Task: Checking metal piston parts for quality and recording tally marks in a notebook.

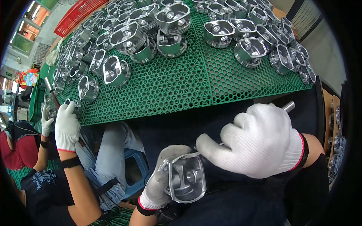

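Two gloved hands work one piston (186,180) low in the lap: the left hand (162,180) cups it from below, hollow side up so the inside shows, while the right hand (260,141) clenches a metal-handled tool (288,106) against its rim. Beyond, dozens of pistons (171,22) crowd a green honeycomb mat (181,81); a co-worker's gloved hand (67,126) reaches there too.

My left hand (160,180) is down low, close to my body. It wears a white glove with a red edge at the wrist. Its fingers curl around and grip tight. My right hand (260,141) is bigger in view and a bit higher. It wears a white glove too. It is bunched like a fist, and one finger points over to my left hand.
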`<state>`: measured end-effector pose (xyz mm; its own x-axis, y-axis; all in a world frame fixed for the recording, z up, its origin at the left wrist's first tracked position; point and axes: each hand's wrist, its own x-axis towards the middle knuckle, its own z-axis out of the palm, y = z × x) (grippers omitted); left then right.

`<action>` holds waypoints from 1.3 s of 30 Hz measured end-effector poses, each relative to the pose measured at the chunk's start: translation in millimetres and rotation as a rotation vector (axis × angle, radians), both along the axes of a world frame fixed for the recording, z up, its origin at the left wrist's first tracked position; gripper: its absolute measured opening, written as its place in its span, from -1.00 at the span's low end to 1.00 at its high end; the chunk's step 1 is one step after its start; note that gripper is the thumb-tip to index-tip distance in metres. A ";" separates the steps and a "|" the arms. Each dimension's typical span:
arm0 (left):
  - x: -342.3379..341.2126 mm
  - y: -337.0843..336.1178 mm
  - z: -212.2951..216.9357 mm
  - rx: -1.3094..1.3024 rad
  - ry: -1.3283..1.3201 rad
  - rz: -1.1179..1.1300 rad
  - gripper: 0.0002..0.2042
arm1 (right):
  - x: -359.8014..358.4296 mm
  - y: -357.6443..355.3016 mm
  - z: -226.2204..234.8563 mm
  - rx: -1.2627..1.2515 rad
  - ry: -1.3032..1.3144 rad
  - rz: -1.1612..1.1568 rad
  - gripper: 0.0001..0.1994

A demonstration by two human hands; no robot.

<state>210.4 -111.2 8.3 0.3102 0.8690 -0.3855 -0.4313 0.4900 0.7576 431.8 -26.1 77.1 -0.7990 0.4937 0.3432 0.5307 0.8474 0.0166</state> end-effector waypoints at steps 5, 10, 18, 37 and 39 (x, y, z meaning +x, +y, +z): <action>1.6 2.8 -1.1 0.091 -0.179 0.096 -0.14 | 7.8 8.8 -18.0 -0.346 0.296 0.055 -0.76; 5.0 23.2 14.7 0.722 0.772 0.031 0.07 | 1.7 -8.4 -44.9 -1.003 0.740 0.000 -0.62; 14.8 26.9 18.8 0.965 0.906 0.056 0.11 | 4.3 -17.9 -76.3 -2.107 1.278 -0.242 -0.62; 23.8 21.0 15.5 0.950 1.171 0.047 0.04 | 6.2 -17.5 -80.7 -1.101 0.889 0.138 -0.65; 20.0 16.7 9.4 0.943 1.168 0.061 0.03 | 2.6 -19.9 -88.9 -1.135 0.981 0.184 -0.63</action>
<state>230.3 -94.5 17.7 0.1867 0.9322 0.3101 0.6205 -0.3566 0.6985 434.5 -46.1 -11.9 -0.5645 0.7772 0.2782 -0.1692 0.2209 -0.9605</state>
